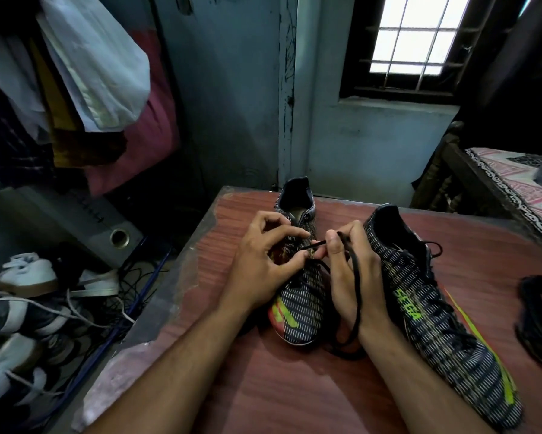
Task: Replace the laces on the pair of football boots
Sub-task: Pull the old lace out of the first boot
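Head view is showing a wooden table [294,386] carrying two black football boots: the right boot [435,308] is lying well laced, the left boot [304,296] sitting under both hands. The left hand [263,261] is curling over its eyelets, the right hand [348,270] pinching a black lace [357,296] just beside. A spare lace bundle [537,317] is lying far right.
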Demonstrator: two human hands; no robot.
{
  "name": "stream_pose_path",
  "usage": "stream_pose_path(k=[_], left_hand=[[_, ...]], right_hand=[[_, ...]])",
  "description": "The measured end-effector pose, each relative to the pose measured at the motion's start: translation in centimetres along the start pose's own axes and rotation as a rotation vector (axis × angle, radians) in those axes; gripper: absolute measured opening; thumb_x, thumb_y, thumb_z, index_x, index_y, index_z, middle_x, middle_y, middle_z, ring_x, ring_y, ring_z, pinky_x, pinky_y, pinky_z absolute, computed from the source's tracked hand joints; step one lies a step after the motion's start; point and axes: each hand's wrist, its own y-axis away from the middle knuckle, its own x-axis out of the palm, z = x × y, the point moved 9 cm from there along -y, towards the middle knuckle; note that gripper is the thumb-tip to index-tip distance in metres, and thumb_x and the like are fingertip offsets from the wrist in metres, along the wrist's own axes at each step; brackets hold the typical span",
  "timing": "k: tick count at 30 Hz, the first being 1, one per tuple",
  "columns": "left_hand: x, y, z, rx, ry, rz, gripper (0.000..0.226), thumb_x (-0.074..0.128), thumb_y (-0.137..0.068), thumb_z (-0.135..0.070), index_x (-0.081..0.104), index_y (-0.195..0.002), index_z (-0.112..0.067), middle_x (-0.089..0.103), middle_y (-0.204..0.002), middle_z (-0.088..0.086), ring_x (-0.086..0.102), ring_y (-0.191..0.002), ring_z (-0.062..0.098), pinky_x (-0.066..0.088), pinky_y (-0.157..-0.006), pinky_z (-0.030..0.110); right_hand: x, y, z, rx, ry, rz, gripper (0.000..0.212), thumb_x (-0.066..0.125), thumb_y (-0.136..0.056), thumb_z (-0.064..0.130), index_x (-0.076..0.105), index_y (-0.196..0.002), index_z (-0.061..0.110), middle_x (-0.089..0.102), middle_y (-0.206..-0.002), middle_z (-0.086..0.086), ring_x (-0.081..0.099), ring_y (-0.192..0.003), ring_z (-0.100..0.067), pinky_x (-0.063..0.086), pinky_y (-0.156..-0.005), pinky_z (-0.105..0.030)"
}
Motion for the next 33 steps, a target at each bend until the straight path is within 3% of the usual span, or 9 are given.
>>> stream_pose_path(k=[6,10,12,14,20,24,29,33], left_hand=[[0.2,0.2,-0.3,0.015,-0.032,-0.007,0.015,0.077,-0.08,-0.019,0.078,-0.094,-0.021,0.052,-0.112,0.002,0.053,-0.113,0.003,0.038,-0.1,0.012],[0.2,0.0,-0.3,0.025,-0.025,-0.019,0.015,0.074,-0.083,-0.029,0.077,-0.094,-0.019,0.053,-0.112,0.0,0.053,-0.112,0.003,0.038,-0.099,0.012],[0.2,0.0,-0.2,0.029,0.019,-0.02,0.01,0.074,-0.086,-0.022,0.077,-0.096,-0.02,0.052,-0.113,0.0,0.055,-0.112,0.005,0.042,-0.1,0.017],[0.2,0.0,-0.1,-0.001,0.147,-0.011,0.018,0.073,-0.087,-0.011,0.076,-0.095,-0.027,0.05,-0.114,0.002,0.057,-0.112,0.012,0.047,-0.101,0.027],[0.4,0.3,-0.2,-0.037,0.271,0.028,0.028,0.078,-0.088,-0.009,0.073,-0.103,-0.032,0.049,-0.123,0.005,0.056,-0.122,0.021,0.048,-0.109,0.044],[0.7,0.4,-0.3,-0.086,0.27,0.044,0.06,0.083,-0.082,-0.019,0.051,-0.13,-0.035,0.054,-0.131,0.0,0.053,-0.129,0.024,0.046,-0.11,0.037],[0.5,0.4,0.3,-0.096,0.122,0.007,0.048,0.084,-0.078,-0.018,0.061,-0.121,-0.026,0.054,-0.123,-0.002,0.059,-0.118,0.014,0.051,-0.104,0.035],[0.1,0.4,0.9,-0.137,0.054,-0.056,0.045,0.086,-0.079,-0.017,0.061,-0.114,-0.026,0.055,-0.116,-0.004,0.058,-0.106,0.005,0.049,-0.096,0.022]], right_hand=[[-0.3,0.7,2.1,-0.104,-0.014,-0.049,0.026,0.049,-0.103,0.036,0.054,-0.089,0.016,0.061,-0.075,0.009,0.061,-0.068,-0.011,0.048,-0.064,-0.024],[0.0,0.4,1.8,-0.11,-0.008,-0.001,0.007,0.06,-0.099,0.025,0.062,-0.101,0.018,0.065,-0.09,0.011,0.064,-0.08,-0.007,0.047,-0.073,-0.016],[1.2,0.1,0.4,-0.047,-0.021,0.102,0.026,0.067,-0.09,0.022,0.064,-0.116,0.02,0.065,-0.101,0.007,0.066,-0.09,-0.008,0.053,-0.082,-0.02],[2.2,0.1,-0.5,-0.029,0.044,0.194,0.037,0.07,-0.085,0.02,0.065,-0.121,0.021,0.063,-0.106,0.006,0.065,-0.092,-0.01,0.058,-0.083,-0.032],[1.6,-0.1,0.6,-0.177,0.214,0.179,0.011,0.066,-0.093,0.014,0.069,-0.102,0.018,0.064,-0.098,0.005,0.061,-0.09,-0.009,0.051,-0.081,-0.032],[1.3,0.0,0.0,-0.074,0.21,0.162,0.005,0.056,-0.099,0.014,0.058,-0.099,0.019,0.064,-0.094,0.008,0.061,-0.086,-0.009,0.051,-0.078,-0.037],[0.6,-0.1,-0.5,0.017,0.139,0.09,0.01,0.042,-0.096,0.022,0.05,-0.102,0.019,0.069,-0.094,0.004,0.067,-0.088,-0.017,0.052,-0.08,-0.044],[0.1,-0.1,-0.1,0.027,0.011,0.02,0.008,0.048,-0.103,0.012,0.053,-0.097,0.015,0.072,-0.093,0.004,0.069,-0.089,-0.012,0.053,-0.081,-0.044]])
